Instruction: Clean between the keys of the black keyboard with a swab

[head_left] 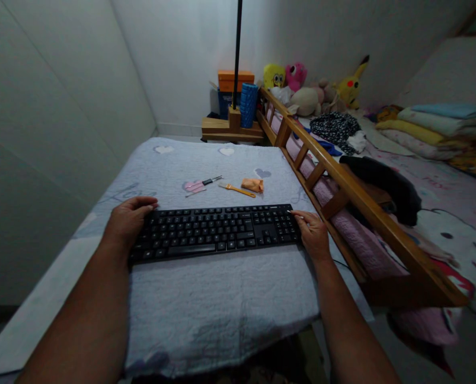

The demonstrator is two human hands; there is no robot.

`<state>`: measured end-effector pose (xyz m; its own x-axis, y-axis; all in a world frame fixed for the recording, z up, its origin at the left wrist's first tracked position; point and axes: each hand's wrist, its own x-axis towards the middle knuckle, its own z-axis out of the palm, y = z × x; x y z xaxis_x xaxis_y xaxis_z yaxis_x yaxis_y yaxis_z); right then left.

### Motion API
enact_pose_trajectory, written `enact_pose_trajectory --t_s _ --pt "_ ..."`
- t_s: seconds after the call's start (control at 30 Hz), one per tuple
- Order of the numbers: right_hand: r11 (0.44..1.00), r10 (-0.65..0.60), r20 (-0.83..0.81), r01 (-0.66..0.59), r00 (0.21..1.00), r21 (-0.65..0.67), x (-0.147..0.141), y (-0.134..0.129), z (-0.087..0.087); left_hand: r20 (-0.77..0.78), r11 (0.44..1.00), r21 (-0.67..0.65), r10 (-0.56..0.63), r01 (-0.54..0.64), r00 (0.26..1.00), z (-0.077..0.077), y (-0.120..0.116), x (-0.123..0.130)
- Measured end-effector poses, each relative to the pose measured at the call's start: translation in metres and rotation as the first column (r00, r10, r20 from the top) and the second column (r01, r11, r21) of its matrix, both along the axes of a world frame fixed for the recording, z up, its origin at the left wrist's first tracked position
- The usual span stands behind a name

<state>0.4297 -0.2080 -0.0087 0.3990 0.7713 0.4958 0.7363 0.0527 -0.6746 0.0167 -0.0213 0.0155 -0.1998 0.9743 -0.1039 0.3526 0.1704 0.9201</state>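
A black keyboard (217,229) lies across the cloth-covered surface, its long side facing me. At its left end, my left hand (128,218) is closed around the edge, thumb toward the upper corner. My right hand (312,232) grips the right end beside the number pad, fingertips at the top right corner. Beyond the keyboard are a small brush with an orange handle (242,191), a crumpled orange packet (253,185) and a slim tool with a black grip (208,182). A thin stick (196,191) lies just left of the brush.
A pale blue quilted cloth (222,293) with heart shapes covers the surface. Along the right runs a wooden rail (326,160), with bedding and plush toys (308,98) behind it. At the back stand a black pole (237,58), an orange box (235,80) and a blue foam roller (248,105).
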Motion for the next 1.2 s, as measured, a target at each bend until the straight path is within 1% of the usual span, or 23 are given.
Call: enact_pose_trajectory --t_s 0.2,0.47,0.7,0.93,1.2 --pt "0.999 -0.033 -0.033 0.033 0.999 -0.004 -0.001 -0.004 0.004 0.007 1.0 -0.007 0.003 -0.003 1.0 -0.003 0.002 -0.002" --pt "1.0 -0.031 -0.049 0.031 0.998 0.001 -0.001 -0.006 0.003 0.002 1.0 -0.014 0.004 -0.004 1.0 0.003 -0.003 0.001" --pt "1.0 -0.003 -0.004 0.003 1.0 -0.011 -0.002 -0.001 0.004 -0.02 1.0 -0.01 0.004 -0.004 1.0 0.004 -0.003 0.001" --pt "1.0 -0.015 -0.031 0.015 0.999 -0.007 -0.001 -0.004 0.004 -0.044 1.0 -0.009 -0.004 0.004 0.999 0.009 -0.006 0.003" --pt "1.0 -0.023 -0.008 0.023 1.0 -0.008 -0.003 -0.007 0.007 -0.051 1.0 -0.006 -0.002 0.001 0.999 0.005 -0.004 0.001"
